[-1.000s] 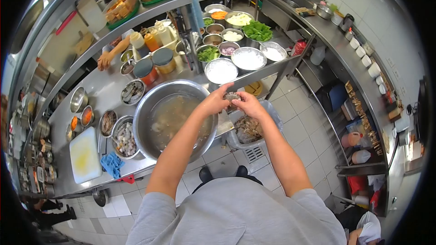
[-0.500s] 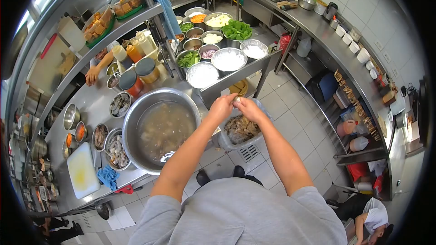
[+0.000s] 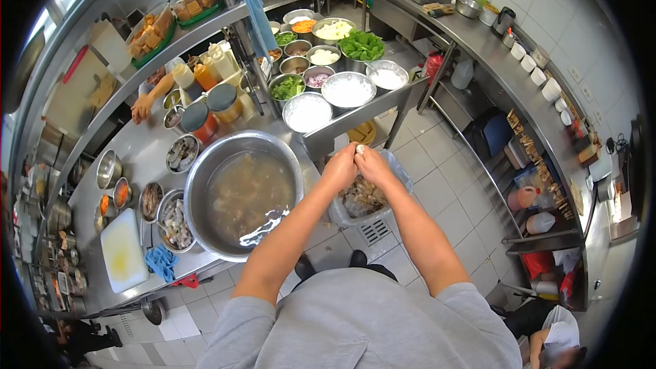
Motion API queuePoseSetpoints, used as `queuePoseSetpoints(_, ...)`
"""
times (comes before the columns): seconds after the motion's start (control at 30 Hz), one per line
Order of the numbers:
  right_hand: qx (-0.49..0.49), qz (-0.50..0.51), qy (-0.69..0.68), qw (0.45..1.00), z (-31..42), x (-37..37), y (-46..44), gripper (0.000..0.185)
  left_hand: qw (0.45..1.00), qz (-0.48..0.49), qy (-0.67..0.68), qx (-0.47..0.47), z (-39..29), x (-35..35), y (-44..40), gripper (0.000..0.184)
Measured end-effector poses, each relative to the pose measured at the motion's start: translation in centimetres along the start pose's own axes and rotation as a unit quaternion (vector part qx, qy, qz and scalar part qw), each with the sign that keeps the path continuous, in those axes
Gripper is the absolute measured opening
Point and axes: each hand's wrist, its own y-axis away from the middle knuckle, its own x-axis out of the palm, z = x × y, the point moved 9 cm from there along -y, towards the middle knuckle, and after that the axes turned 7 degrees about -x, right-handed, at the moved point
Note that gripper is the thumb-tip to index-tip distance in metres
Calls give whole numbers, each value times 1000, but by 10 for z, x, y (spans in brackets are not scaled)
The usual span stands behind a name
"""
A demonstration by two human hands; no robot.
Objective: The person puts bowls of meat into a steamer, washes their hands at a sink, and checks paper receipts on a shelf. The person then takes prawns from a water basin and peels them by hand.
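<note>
My left hand [image 3: 342, 167] and my right hand [image 3: 373, 166] are pressed together, fingers closed on a small pale, wet-looking piece [image 3: 359, 150]. Its kind is hard to make out, and the fingers hide most of it. Directly below is a bin lined with clear plastic [image 3: 402, 172], holding brownish wet scraps [image 3: 363, 198]. Beside my left forearm stands a large metal basin [image 3: 193, 215] of cloudy water, with brownish lumps under the surface. A metal bowl of peeled-looking shrimp [image 3: 178, 224] sits left of the basin, and a smaller bowl of dark grey shrimp [image 3: 183, 153] behind it.
Several bowls of white powder [image 3: 307, 113], leafy greens [image 3: 362, 46] and chopped vegetables crowd the table ahead. On the left counter lie a white cutting board [image 3: 124, 251] and a blue cloth [image 3: 162, 262]. Another person's hand [image 3: 142, 108] rests beyond the sauce jars. Steel shelving [image 3: 519, 123] runs along the right.
Both hands stay joined above the bin, with the fingers shifted and turned slightly around the pale piece. The view has moved a little. The glare on the basin's water is larger.
</note>
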Motion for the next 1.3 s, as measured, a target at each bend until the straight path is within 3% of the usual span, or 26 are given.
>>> queuePoseSetpoints(0.17, -18, -6, 28, 999, -13, -3, -4, 32, 999, 49, 6, 12, 4, 1, 0, 38)
queuePoseSetpoints(0.23, -14, 55, 6, 998, -20, 0, -5, 30, 964, 176, 178, -92, 11, 12, 6, 34)
queuePoseSetpoints(0.27, -14, 54, 6, 998, -23, -3, -6, 30, 964, 175, 178, -92, 15, 9, 5, 34)
queuePoseSetpoints(0.33, 22, 90, -190, 977, -30, 6, -5, 29, 872, 306, 357, -136, 19, 23, 14, 43)
queuePoseSetpoints(0.37, 22, 88, -190, 977, -24, 3, -3, 29, 872, 307, 357, -135, 17, 21, 16, 43)
queuePoseSetpoints(0.43, 118, 95, -308, 939, -15, 3, 4, 29, 790, 323, 499, -149, 4, 16, 21, 54)
queuePoseSetpoints(0.57, 48, 43, -233, 970, -21, 0, -6, 28, 763, 331, 537, -141, 5, 14, 22, 64)
queuePoseSetpoints(0.63, -19, -19, -79, 997, -23, -11, -11, 30, 753, 339, 547, -138, 3, 12, 26, 65)
queuePoseSetpoints(0.67, -18, -19, -78, 997, -29, -11, -12, 30, 753, 340, 547, -138, 0, 10, 29, 65)
queuePoseSetpoints(0.73, 67, -31, -63, 995, -58, -15, -12, 36, 756, 336, 543, -142, -6, 7, 31, 64)
queuePoseSetpoints(0.87, 89, -8, -24, 996, -90, -12, -13, 36, 799, 327, 483, -143, 7, 20, 21, 64)
queuePoseSetpoints(0.93, 17, -61, 10, 998, -77, -25, -11, 40, 906, 247, 316, -134, 21, 16, 13, 65)
queuePoseSetpoints(0.97, 17, -61, 9, 998, -77, -27, -12, 40, 906, 247, 316, -135, 31, 26, 9, 65)
queuePoseSetpoints(1.03, -37, -63, 17, 997, -66, -33, -15, 44, 986, 52, 156, 6, 43, 15, -7, 70)
queuePoseSetpoints(1.07, -36, -63, 17, 997, -51, -40, -12, 44, 986, 52, 156, 6, 39, 13, -4, 70)
queuePoseSetpoints(1.1, 68, -3, -173, 982, -37, -37, -6, 45, 994, 20, 105, 16, 29, 4, 0, 67)
queuePoseSetpoints(1.13, 170, 56, -355, 918, -27, -21, 4, 45, 998, -12, 54, 26, 21, -4, 3, 64)
queuePoseSetpoints(1.27, 84, 115, -378, 915, -2, -7, 12, 45, 995, -68, 55, 50, 11, -14, 6, 61)
queuePoseSetpoints(1.3, 70, 99, -365, 923, -2, -10, 11, 44, 994, -8, 108, -26, 23, -9, 3, 51)
